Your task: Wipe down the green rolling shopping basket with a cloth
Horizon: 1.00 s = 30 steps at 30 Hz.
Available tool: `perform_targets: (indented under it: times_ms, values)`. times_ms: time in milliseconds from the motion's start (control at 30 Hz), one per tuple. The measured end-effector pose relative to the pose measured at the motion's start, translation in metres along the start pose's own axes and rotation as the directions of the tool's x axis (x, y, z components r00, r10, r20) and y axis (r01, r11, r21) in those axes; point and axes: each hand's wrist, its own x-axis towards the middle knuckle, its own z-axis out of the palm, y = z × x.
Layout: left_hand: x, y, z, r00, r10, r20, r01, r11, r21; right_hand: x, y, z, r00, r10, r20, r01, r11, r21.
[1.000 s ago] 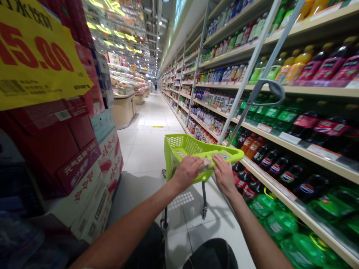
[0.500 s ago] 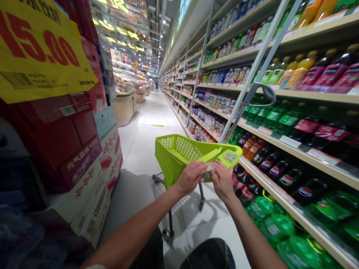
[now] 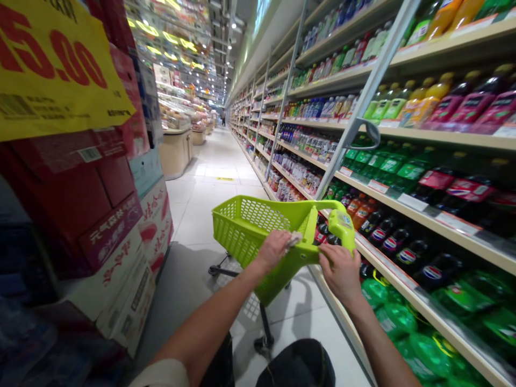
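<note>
A lime-green shopping cart (image 3: 278, 271) with a perforated basket stands before me, angled across the aisle. My left hand (image 3: 274, 250) is closed around a crumpled whitish wipe (image 3: 295, 238) beside the basket's near rim. The wipe could be tissue or thin cloth; most of it is inside my fingers. My right hand (image 3: 342, 271) grips the near corner of the cart's handle (image 3: 342, 228), with the thumb towards the basket. A label sits on top of the handle. Nothing shows inside the visible part of the basket.
Drink shelves (image 3: 435, 209) filled with bottles line the right side, close to the cart. A grey hook-like bracket (image 3: 365, 134) juts from a shelf post. Stacked cartons (image 3: 116, 285) and a yellow price sign (image 3: 60, 70) crowd the left. The tiled aisle (image 3: 201, 209) runs ahead.
My hands, together at the wipe before, have moved apart. The right has let go of the wipe and taken hold of the handle. The cart has turned, and its handle is nearer.
</note>
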Motion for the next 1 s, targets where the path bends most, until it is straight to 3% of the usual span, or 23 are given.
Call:
perform_targets:
  times_ms: [67,133,300,367,467,533,600,667,833,900,1000]
  values:
    - [-0.007,-0.021,-0.002,0.989,-0.149,-0.026,0.15,0.986,0.074,-0.004,0.007,0.0,1.0,-0.018,0.007,0.018,0.998,-0.061]
    - [-0.011,-0.032,0.001,0.978,-0.204,-0.045,0.207,0.974,0.096,-0.006,0.007,0.003,0.999,-0.039,0.036,0.044,0.989,-0.141]
    - [-0.008,-0.007,0.022,0.999,0.053,0.013,-0.054,0.997,0.047,-0.004,0.001,0.014,0.996,-0.035,0.086,0.056,0.967,-0.249]
    - [-0.012,-0.012,0.022,0.997,0.078,0.021,-0.08,0.995,0.06,-0.004,0.005,0.013,0.993,-0.068,0.095,0.087,0.972,-0.22]
    - [-0.026,-0.053,0.003,0.996,-0.085,0.016,0.082,0.987,0.141,-0.008,0.013,0.007,0.983,-0.138,0.121,0.155,0.976,-0.15]
    - [-0.037,-0.086,-0.013,0.963,-0.265,-0.044,0.268,0.94,0.211,-0.01,0.017,0.004,0.977,-0.179,0.115,0.191,0.976,-0.108]
    - [-0.044,-0.104,-0.022,0.94,-0.332,-0.083,0.342,0.909,0.239,-0.012,0.018,0.004,0.974,-0.214,0.079,0.22,0.973,-0.075]
    - [-0.046,-0.104,-0.02,0.948,-0.31,-0.073,0.318,0.915,0.247,-0.013,0.021,0.006,0.971,-0.236,0.03,0.238,0.97,-0.054]
    - [-0.043,-0.081,-0.003,0.997,-0.072,0.042,0.06,0.971,0.232,-0.013,0.043,0.011,0.963,-0.264,-0.048,0.261,0.964,-0.057]
    - [-0.047,-0.093,-0.014,0.99,-0.123,0.068,0.103,0.964,0.244,-0.012,0.056,0.01,0.962,-0.271,-0.047,0.267,0.961,-0.07]
    - [-0.061,-0.132,-0.046,0.949,-0.314,0.031,0.291,0.909,0.299,-0.012,0.072,0.009,0.967,-0.252,-0.031,0.249,0.965,-0.083]
